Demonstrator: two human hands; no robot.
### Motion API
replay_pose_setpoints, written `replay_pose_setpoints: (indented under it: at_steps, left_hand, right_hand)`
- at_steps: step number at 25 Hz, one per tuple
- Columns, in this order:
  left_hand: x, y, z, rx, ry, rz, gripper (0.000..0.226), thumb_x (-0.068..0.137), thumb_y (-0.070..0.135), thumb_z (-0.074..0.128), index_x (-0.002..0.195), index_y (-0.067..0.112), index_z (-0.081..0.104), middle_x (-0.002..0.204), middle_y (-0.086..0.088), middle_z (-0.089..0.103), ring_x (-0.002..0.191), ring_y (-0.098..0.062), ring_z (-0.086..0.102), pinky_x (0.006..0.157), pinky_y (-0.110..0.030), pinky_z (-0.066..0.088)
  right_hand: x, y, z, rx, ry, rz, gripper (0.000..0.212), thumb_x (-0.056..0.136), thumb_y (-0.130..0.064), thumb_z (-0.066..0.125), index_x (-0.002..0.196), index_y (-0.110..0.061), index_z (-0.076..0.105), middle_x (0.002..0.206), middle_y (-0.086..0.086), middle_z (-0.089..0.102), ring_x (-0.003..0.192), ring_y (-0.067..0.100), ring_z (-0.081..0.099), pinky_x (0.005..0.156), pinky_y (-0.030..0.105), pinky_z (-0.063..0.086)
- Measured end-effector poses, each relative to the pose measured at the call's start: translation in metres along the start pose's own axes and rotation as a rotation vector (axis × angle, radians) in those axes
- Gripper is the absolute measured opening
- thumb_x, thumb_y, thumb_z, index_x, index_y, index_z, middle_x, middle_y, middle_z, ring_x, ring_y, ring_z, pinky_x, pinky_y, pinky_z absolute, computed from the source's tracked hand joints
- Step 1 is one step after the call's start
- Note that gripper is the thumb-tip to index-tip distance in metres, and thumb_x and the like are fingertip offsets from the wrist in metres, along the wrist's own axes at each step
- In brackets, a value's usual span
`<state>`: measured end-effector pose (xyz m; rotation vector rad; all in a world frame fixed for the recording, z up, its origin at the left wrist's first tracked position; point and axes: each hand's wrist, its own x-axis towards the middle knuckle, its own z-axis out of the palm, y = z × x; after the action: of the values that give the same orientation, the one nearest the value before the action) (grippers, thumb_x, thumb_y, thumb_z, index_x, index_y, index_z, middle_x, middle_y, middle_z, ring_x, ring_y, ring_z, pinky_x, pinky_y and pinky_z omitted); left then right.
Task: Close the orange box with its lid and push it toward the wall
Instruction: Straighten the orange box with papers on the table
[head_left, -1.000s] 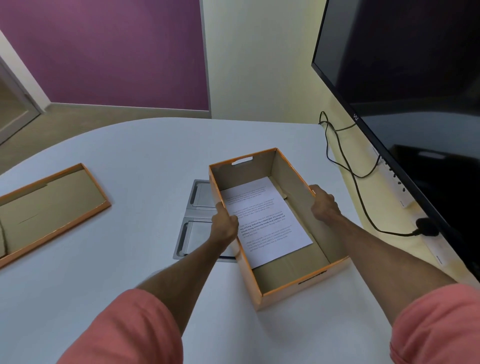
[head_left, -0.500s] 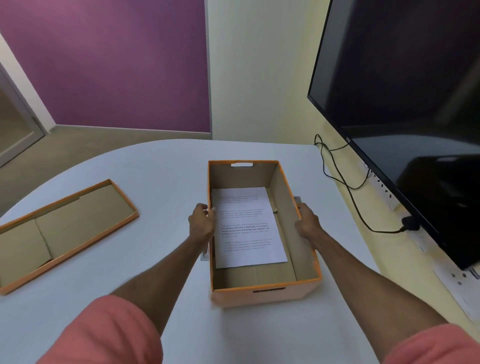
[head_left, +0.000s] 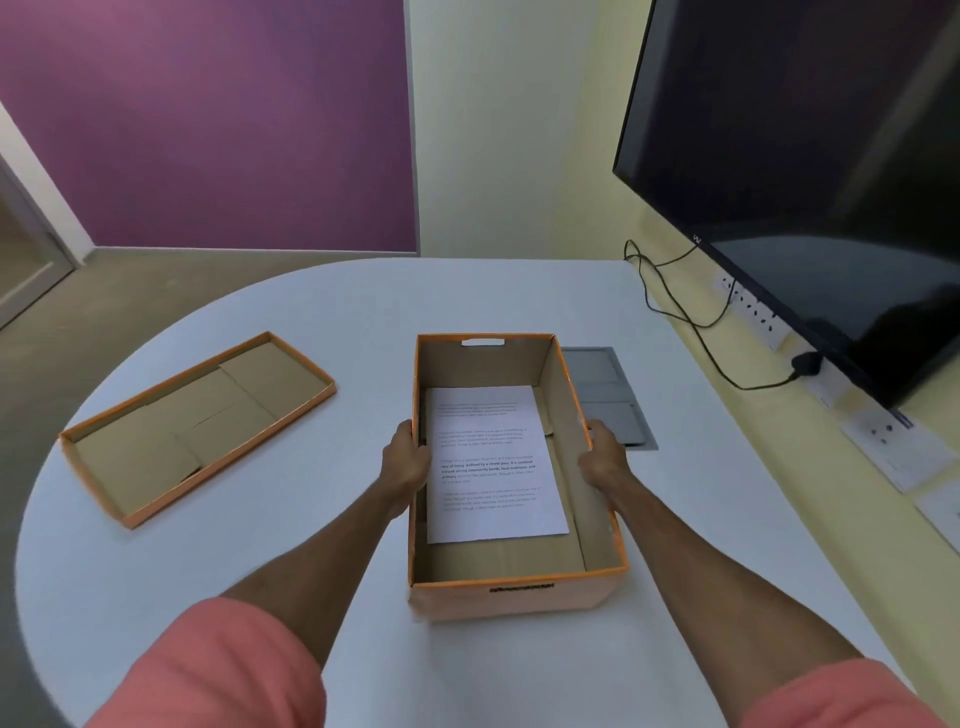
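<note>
The orange box (head_left: 519, 597) stands open on the white table (head_left: 322, 571), its long axis pointing away from me. A printed white sheet (head_left: 491, 462) lies flat on its floor. My left hand (head_left: 405, 460) grips the box's left wall and my right hand (head_left: 602, 457) grips the right wall, both near mid-length. The orange lid (head_left: 202, 423) lies upside down on the table to the left, apart from the box, with its brown cardboard inside showing.
A grey hatch panel (head_left: 613, 400) is set into the table just right of the box. A large dark screen (head_left: 810, 171) hangs on the yellow wall at right, above a socket strip (head_left: 753, 312) with a black cable (head_left: 675, 306). Purple wall beyond the table's far edge.
The box has been turned and slid left off the grey hatch panel, which now shows at its right. Both hands stayed on its side walls.
</note>
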<state>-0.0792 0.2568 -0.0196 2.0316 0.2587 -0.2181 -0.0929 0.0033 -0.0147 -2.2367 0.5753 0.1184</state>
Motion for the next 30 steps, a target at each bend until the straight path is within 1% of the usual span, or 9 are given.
replay_pose_setpoints:
  at_steps: [3,5,7,10,12,18,23,27,30]
  left_hand:
    - [-0.013,-0.017,-0.006,0.011,-0.014,-0.024,0.030,0.100,0.015,0.039,0.128,0.005,0.045,0.119,-0.013,0.056,0.092,-0.020,0.052,0.073,-0.030,0.044]
    - [-0.018,-0.026,-0.005,0.037,-0.021,-0.045,0.030,0.099,0.010,0.038,0.129,0.004,0.044,0.121,-0.014,0.055,0.095,-0.021,0.051,0.075,-0.032,0.044]
    - [-0.022,-0.033,-0.004,0.058,-0.031,-0.055,0.031,0.099,0.007,0.036,0.128,0.002,0.043,0.123,-0.017,0.054,0.097,-0.023,0.052,0.077,-0.033,0.044]
    - [-0.027,-0.037,-0.001,0.077,-0.035,-0.074,0.036,0.100,0.009,0.035,0.135,0.002,0.040,0.130,-0.017,0.052,0.111,-0.030,0.054,0.082,-0.033,0.043]
    - [-0.028,-0.038,0.004,0.082,-0.051,-0.088,0.037,0.100,0.010,0.035,0.136,0.002,0.038,0.131,-0.017,0.051,0.117,-0.032,0.053,0.082,-0.032,0.043]
    - [-0.027,-0.046,0.020,0.113,-0.089,-0.137,0.034,0.101,0.012,0.038,0.133,0.003,0.037,0.129,-0.015,0.051,0.098,-0.018,0.049,0.078,-0.029,0.042]
    - [-0.030,-0.050,0.026,0.076,-0.082,-0.157,0.044,0.099,0.014,0.042,0.141,0.005,0.030,0.139,-0.015,0.046,0.107,-0.023,0.050,0.081,-0.029,0.041]
    - [-0.031,-0.044,0.026,0.039,-0.078,-0.181,0.058,0.098,0.014,0.047,0.149,0.007,0.019,0.151,-0.016,0.037,0.132,-0.035,0.044,0.098,-0.039,0.044]
    - [-0.032,-0.040,0.021,0.077,-0.085,-0.175,0.065,0.098,0.017,0.051,0.151,0.007,0.015,0.156,-0.017,0.031,0.138,-0.037,0.040,0.105,-0.043,0.041]
  right_hand:
    - [-0.023,0.008,0.012,-0.013,-0.010,0.036,0.058,0.088,0.014,0.035,0.140,-0.012,0.040,0.122,0.022,0.056,0.088,0.027,0.055,0.049,0.022,0.039]
    - [-0.030,0.013,0.017,-0.028,-0.007,0.047,0.059,0.089,0.013,0.035,0.142,-0.013,0.039,0.122,0.021,0.056,0.087,0.025,0.053,0.048,0.022,0.037]
    - [-0.034,0.016,0.020,-0.042,-0.006,0.052,0.061,0.089,0.014,0.035,0.144,-0.013,0.037,0.124,0.021,0.056,0.089,0.027,0.054,0.049,0.023,0.038]
    - [-0.034,0.020,0.021,-0.052,0.001,0.061,0.063,0.088,0.013,0.036,0.146,-0.013,0.036,0.130,0.019,0.055,0.105,0.034,0.058,0.067,0.026,0.043]
    - [-0.032,0.024,0.023,-0.061,0.001,0.064,0.063,0.089,0.013,0.036,0.146,-0.013,0.037,0.132,0.018,0.055,0.108,0.034,0.058,0.070,0.027,0.042]
    - [-0.028,0.039,0.025,-0.065,-0.025,0.077,0.056,0.091,0.011,0.036,0.144,-0.010,0.039,0.130,0.019,0.056,0.109,0.034,0.059,0.067,0.026,0.041]
    - [-0.028,0.048,0.025,-0.058,-0.038,0.041,0.051,0.095,0.005,0.038,0.144,-0.008,0.038,0.130,0.020,0.056,0.109,0.035,0.059,0.054,0.021,0.040]
    - [-0.031,0.043,0.024,-0.068,-0.051,0.030,0.047,0.096,-0.010,0.049,0.141,-0.003,0.036,0.132,0.021,0.054,0.111,0.035,0.057,0.075,0.031,0.046]
    - [-0.033,0.035,0.024,-0.197,0.002,-0.002,0.067,0.094,-0.028,0.056,0.147,-0.005,0.023,0.147,0.021,0.038,0.130,0.039,0.045,0.099,0.048,0.043]
